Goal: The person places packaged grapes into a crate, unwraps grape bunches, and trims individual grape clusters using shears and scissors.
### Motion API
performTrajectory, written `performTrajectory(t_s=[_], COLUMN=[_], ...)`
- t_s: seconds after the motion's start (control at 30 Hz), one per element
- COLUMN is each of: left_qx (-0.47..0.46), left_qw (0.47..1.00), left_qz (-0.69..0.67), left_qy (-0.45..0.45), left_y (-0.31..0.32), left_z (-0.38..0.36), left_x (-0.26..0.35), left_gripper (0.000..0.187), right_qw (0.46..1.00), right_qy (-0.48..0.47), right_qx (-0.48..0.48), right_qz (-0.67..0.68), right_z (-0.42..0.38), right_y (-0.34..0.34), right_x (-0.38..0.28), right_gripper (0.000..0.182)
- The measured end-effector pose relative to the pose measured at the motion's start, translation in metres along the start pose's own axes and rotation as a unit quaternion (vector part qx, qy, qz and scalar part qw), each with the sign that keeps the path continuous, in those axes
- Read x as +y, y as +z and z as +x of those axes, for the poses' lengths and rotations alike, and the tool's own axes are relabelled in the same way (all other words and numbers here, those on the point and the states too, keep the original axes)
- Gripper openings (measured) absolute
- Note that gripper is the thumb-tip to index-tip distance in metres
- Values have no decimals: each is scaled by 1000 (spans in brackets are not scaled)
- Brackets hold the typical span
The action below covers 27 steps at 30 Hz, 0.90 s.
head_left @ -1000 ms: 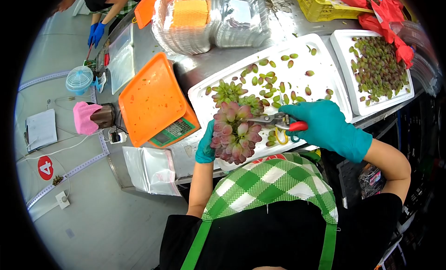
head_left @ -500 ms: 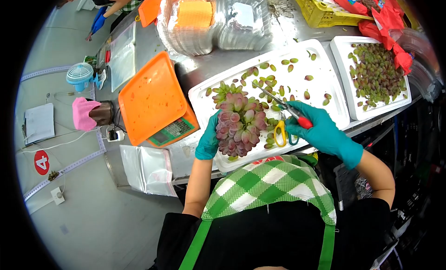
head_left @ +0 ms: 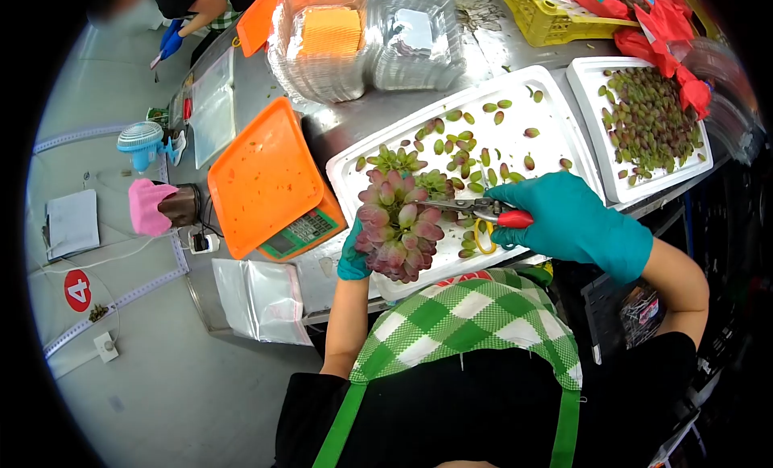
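"Edges?"

"The left hand [head_left: 354,256] is supporting the succulent [head_left: 398,230] above the left end of the white tray [head_left: 570,138], finger closure being hidden; the right hand [head_left: 568,222] is wrapping its fingers round the pruners [head_left: 483,207]. White surface is showing rightward."

"Surroundings?"

"An orange scale [head_left: 266,178] is standing alongside on the worktop [head_left: 326,128]."

We see grey floor [head_left: 217,404] from seven to nine o'clock, a red disc [head_left: 78,291] marked 4 near nine, a metal worktop [head_left: 330,122] glinting towards eleven, and clutter near three, too dark to make out.
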State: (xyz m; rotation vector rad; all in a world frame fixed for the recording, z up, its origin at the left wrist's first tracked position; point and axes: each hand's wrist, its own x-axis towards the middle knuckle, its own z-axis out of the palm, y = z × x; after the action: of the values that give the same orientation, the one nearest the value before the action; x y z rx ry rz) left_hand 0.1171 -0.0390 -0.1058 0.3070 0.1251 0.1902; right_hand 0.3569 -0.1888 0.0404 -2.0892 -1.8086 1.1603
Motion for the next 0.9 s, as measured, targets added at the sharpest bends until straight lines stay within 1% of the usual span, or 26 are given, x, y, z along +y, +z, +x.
performTrajectory(t_s=[0.03,0.1,0.17,0.23,0.33,0.43,0.57,0.63,0.73,0.8,0.83,0.87,0.9], left_qx=[-11,77,269,288,286,290,280,253,245,246,245,242,253], left_qw=[1000,997,960,955,954,951,948,962,967,962,955,945,929], left_qz=[-7,18,81,72,91,108,150,105,71,117,169,221,267], left_qy=[-11,-11,11,15,9,5,1,-2,-1,2,3,4,30], left_y=[-10,-17,-17,-36,-49,-52,-62,-71,-70,-57,-46,-29,-1], left_z=[1,-2,-12,-19,-24,-24,-31,-35,-34,-26,-21,-16,-16], left_x=[0,-2,-8,-10,-10,-9,-9,-7,-6,-6,-5,-3,-1], left_gripper=[45,47,50,50,49,50,51,44,39,37,37,36,44], right_qw=[999,997,994,990,985,980,988,989,991,995,996,997,996], right_qy=[16,11,14,28,50,80,57,54,98,95,93,60,27], right_qx=[-46,-76,-103,-127,-156,-166,-140,-131,-91,-25,7,31,54], right_qz=[-1,20,38,52,53,71,41,33,26,18,13,-24,-60], right_z=[2,7,9,12,14,16,18,18,14,11,8,5,2], right_y=[-6,-8,-9,-11,-14,-17,-10,-12,-21,-17,-14,-10,-5], right_x=[-2,0,1,-1,-4,-8,-3,-5,-8,-3,0,3,5], right_gripper=[42,45,49,53,56,56,56,55,52,48,46,46,46])
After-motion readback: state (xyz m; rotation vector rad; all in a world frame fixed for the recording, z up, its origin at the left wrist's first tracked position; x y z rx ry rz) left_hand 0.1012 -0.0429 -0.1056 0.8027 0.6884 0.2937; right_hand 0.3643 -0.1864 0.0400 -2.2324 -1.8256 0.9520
